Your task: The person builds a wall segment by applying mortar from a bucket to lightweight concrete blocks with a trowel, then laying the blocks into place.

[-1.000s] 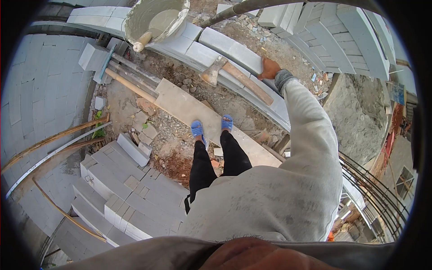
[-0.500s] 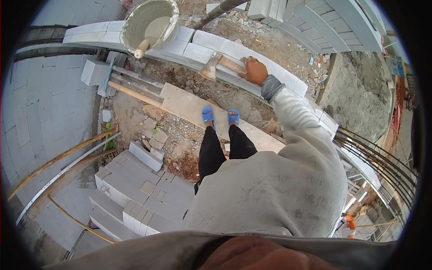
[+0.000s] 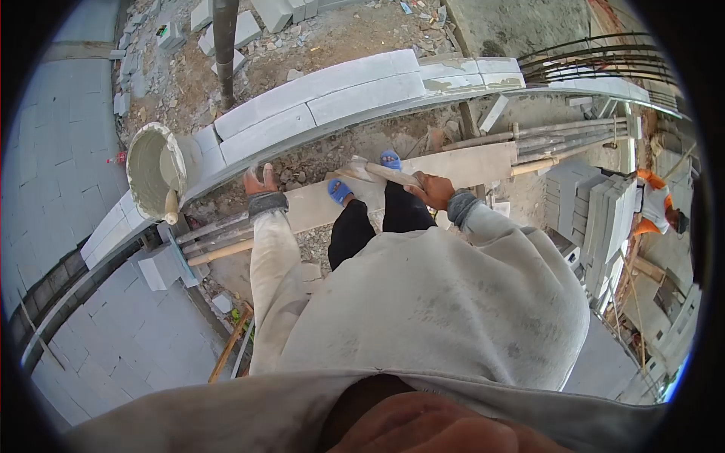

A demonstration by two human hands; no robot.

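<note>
The right hand [image 3: 432,190] has its fingers closed around the handle of a hatchet [image 3: 375,172] above the plank [image 3: 483,162], while the left hand [image 3: 260,181], fingers loosely open, hovers near the block wall [image 3: 325,102].

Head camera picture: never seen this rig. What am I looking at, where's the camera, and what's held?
No machine here: a person works with two bare hands. The one camera sits on their head, looking down through a wide lens, so their grey top fills the lower picture and straight lines bend. The right hand grips the wooden handle of a hatchet. The left hand reaches out, apparently empty, near a curved row of grey blocks. A bucket of wet mortar stands on that row. The feet, in blue sandals, stand on a plank over rubble. Another person in orange is at the right edge.
</note>
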